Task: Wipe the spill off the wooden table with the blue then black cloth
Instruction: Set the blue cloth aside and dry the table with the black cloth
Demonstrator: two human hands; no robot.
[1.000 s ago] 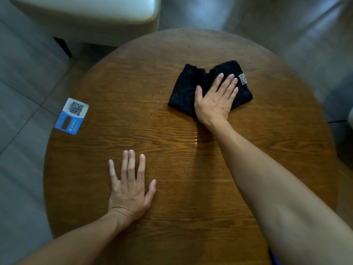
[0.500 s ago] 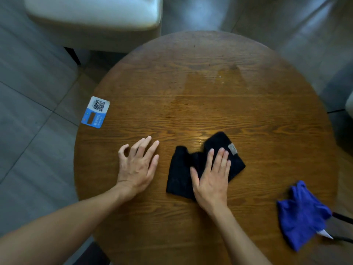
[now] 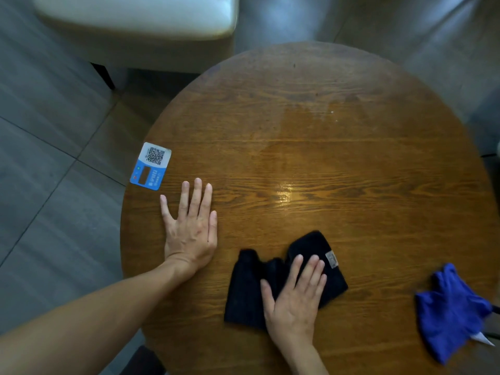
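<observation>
Black cloth (image 3: 284,280), soft and rumpled, lies under the flat, open right hand (image 3: 293,299) near the round wooden surface (image 3: 324,163)'s front edge, pressed rather than gripped. Crumpled blue cloth (image 3: 451,312) sits aside at the right rim, so the second wipe seems underway. A faint sheen remains farther back. The left hand (image 3: 190,228) rests spread, holding nothing.

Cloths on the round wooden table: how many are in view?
2. The black folded cloth lies near the table's front edge under the flat right hand. The crumpled blue cloth lies at the right edge, untouched. Nothing suggests another is hidden.
</observation>
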